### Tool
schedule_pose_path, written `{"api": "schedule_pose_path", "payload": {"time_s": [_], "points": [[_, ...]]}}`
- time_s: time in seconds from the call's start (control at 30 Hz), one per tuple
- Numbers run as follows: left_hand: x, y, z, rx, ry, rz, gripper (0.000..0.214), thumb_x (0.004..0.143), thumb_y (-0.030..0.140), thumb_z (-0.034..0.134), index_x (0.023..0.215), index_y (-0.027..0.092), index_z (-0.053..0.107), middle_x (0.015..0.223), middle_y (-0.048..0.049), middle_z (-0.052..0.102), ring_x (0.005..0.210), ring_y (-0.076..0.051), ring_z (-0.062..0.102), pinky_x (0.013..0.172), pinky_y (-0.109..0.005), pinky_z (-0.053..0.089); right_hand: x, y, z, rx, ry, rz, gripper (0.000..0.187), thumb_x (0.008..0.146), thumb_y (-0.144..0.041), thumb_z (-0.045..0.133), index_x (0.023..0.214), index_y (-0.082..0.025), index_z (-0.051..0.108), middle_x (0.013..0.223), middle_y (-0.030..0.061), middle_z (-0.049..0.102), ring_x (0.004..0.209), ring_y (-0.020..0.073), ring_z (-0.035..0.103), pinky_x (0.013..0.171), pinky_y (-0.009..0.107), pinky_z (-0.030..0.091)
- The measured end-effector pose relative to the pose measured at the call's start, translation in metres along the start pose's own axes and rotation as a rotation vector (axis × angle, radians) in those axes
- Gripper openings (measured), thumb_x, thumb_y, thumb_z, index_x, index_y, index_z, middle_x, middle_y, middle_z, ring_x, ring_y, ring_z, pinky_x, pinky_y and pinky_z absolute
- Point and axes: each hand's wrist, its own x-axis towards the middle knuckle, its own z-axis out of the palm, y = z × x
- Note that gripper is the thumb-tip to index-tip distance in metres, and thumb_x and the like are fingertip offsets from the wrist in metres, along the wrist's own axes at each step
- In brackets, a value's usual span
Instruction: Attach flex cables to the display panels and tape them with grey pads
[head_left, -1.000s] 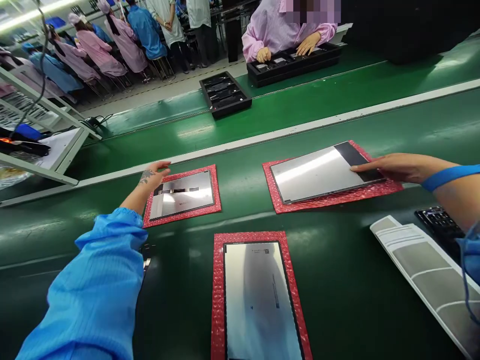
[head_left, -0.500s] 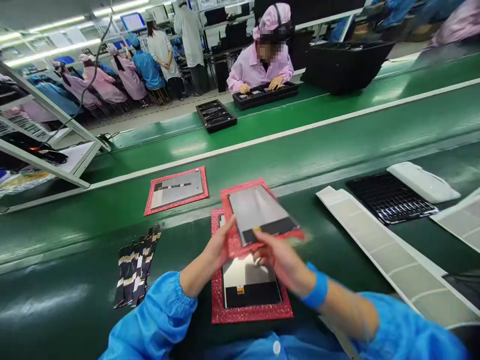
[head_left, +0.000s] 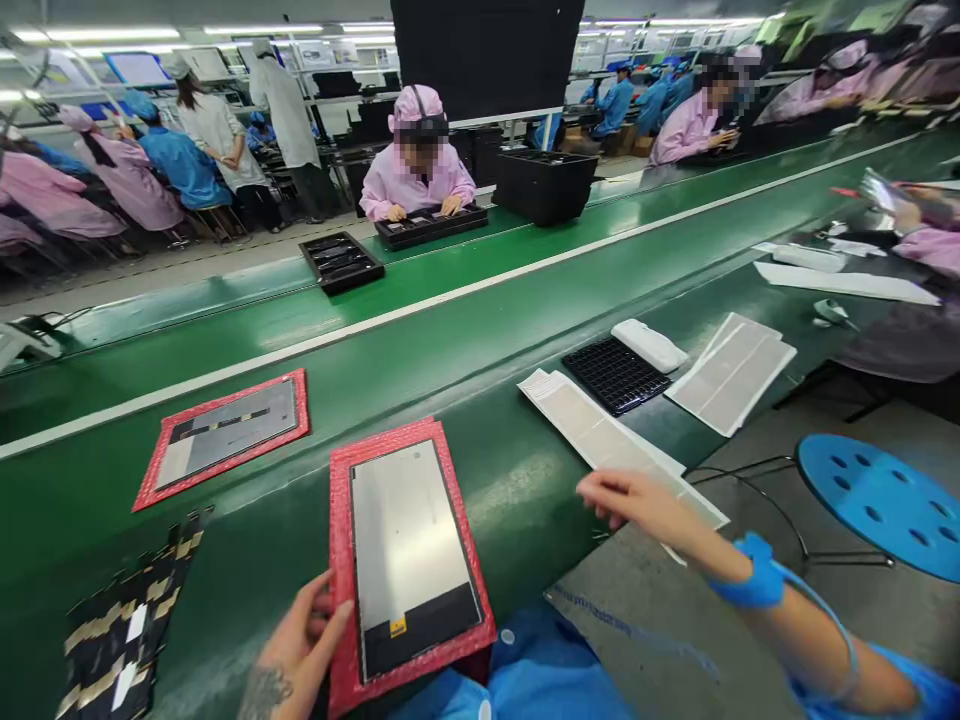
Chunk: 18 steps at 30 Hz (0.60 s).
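A silver display panel [head_left: 409,545] lies on a red bubble-wrap sheet [head_left: 341,560] at the near edge of the green belt. My left hand [head_left: 300,640] rests against the sheet's lower left edge, thumb and fingers spread. My right hand [head_left: 626,497] hovers to the right, off the belt's edge, fingers loosely extended with nothing in them, beside a long white strip sheet [head_left: 600,440]. A second panel on red wrap [head_left: 225,435] lies further left on the belt.
Several black and gold flex strips [head_left: 124,625] lie at the lower left. A black tray [head_left: 613,374], a white pad [head_left: 649,345] and white sheets [head_left: 731,372] sit to the right. A blue stool [head_left: 881,500] stands at the right. Other workers sit across the far belt.
The panel on its red wrap, held up in both hands before, now lies on the belt's near edge. My right hand has let go and moved right. The view swung right.
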Motion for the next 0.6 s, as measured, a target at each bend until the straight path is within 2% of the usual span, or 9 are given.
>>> {"api": "schedule_pose_path", "payload": {"time_s": [0.07, 0.1, 0.17, 0.2, 0.27, 0.37, 0.47, 0.53, 0.6], "points": [[0.003, 0.007, -0.008, 0.272, 0.129, 0.232, 0.055, 0.062, 0.066, 0.066, 0.098, 0.026, 0.066, 0.075, -0.0021, 0.065, 0.059, -0.021, 0.057, 0.055, -0.032, 0.049, 0.029, 0.012, -0.032, -0.120, 0.165, 0.025, 0.028, 0.080, -0.043, 0.053, 0.076, -0.018, 0.067, 0.077, 0.0053, 0.068, 0.059, 0.0155, 0.059, 0.059, 0.029, 0.048], [0.004, 0.017, -0.006, 0.352, 0.145, 0.337, 0.051, 0.067, 0.067, 0.061, 0.098, 0.027, 0.067, 0.077, -0.0029, 0.064, 0.060, -0.021, 0.057, 0.056, -0.032, 0.049, 0.044, 0.017, -0.044, -0.174, 0.232, 0.037, 0.024, 0.081, -0.038, 0.053, 0.080, -0.019, 0.067, 0.084, 0.0066, 0.069, 0.064, 0.0170, 0.060, 0.062, 0.030, 0.048], [0.004, 0.045, 0.012, 0.412, 0.047, 0.498, 0.040, 0.078, 0.060, 0.053, 0.098, 0.028, 0.068, 0.084, -0.0047, 0.066, 0.069, -0.022, 0.061, 0.062, -0.032, 0.051, 0.072, 0.021, -0.061, -0.282, 0.318, 0.058, 0.017, 0.079, -0.030, 0.055, 0.082, -0.019, 0.068, 0.090, 0.0080, 0.069, 0.078, 0.0212, 0.061, 0.067, 0.030, 0.045], [0.004, 0.064, 0.029, 0.411, -0.047, 0.581, 0.035, 0.082, 0.054, 0.052, 0.099, 0.028, 0.068, 0.087, -0.0055, 0.067, 0.074, -0.022, 0.062, 0.068, -0.031, 0.052, 0.086, 0.021, -0.065, -0.333, 0.344, 0.068, 0.016, 0.079, -0.028, 0.055, 0.082, -0.020, 0.069, 0.092, 0.0081, 0.069, 0.083, 0.0225, 0.061, 0.068, 0.029, 0.044], [0.008, 0.103, 0.073, 0.410, -0.319, 0.736, 0.028, 0.087, 0.042, 0.049, 0.100, 0.027, 0.068, 0.087, -0.0063, 0.067, 0.077, -0.021, 0.063, 0.073, -0.031, 0.052, 0.108, 0.019, -0.068, -0.421, 0.369, 0.093, 0.015, 0.078, -0.028, 0.057, 0.081, -0.020, 0.069, 0.092, 0.0081, 0.070, 0.087, 0.0236, 0.062, 0.066, 0.028, 0.042], [0.019, 0.157, 0.149, 0.344, -0.541, 0.914, 0.022, 0.086, 0.031, 0.050, 0.095, 0.024, 0.069, 0.092, -0.0101, 0.066, 0.089, -0.024, 0.062, 0.084, -0.034, 0.048, 0.130, 0.013, -0.066, -0.519, 0.363, 0.125, 0.012, 0.077, -0.029, 0.061, 0.075, -0.020, 0.069, 0.088, 0.0075, 0.070, 0.082, 0.0226, 0.063, 0.061, 0.027, 0.039], [0.032, 0.193, 0.219, 0.165, -0.769, 0.812, 0.008, 0.078, 0.022, 0.059, 0.076, 0.023, 0.067, 0.088, -0.0094, 0.064, 0.096, -0.026, 0.058, 0.098, -0.037, 0.041, 0.137, 0.010, -0.065, -0.572, 0.347, 0.139, 0.012, 0.077, -0.027, 0.061, 0.068, -0.021, 0.067, 0.082, 0.0064, 0.070, 0.078, 0.0211, 0.063, 0.059, 0.027, 0.037], [0.039, 0.206, 0.258, 0.104, -0.823, 0.748, 0.012, 0.073, 0.017, 0.063, 0.062, 0.022, 0.062, 0.082, -0.0081, 0.063, 0.097, -0.026, 0.058, 0.102, -0.036, 0.039, 0.136, 0.009, -0.065, -0.585, 0.348, 0.135, 0.012, 0.078, -0.026, 0.060, 0.068, -0.020, 0.065, 0.081, 0.0068, 0.069, 0.078, 0.0212, 0.063, 0.060, 0.027, 0.037], [0.046, 0.211, 0.290, 0.062, -0.820, 0.679, 0.020, 0.070, 0.011, 0.063, 0.054, 0.022, 0.055, 0.075, -0.0068, 0.060, 0.099, -0.026, 0.058, 0.104, -0.036, 0.037, 0.133, 0.008, -0.066, -0.583, 0.355, 0.123, 0.013, 0.078, -0.023, 0.058, 0.068, -0.020, 0.064, 0.082, 0.0079, 0.069, 0.080, 0.0218, 0.062, 0.062, 0.028, 0.037]]}}
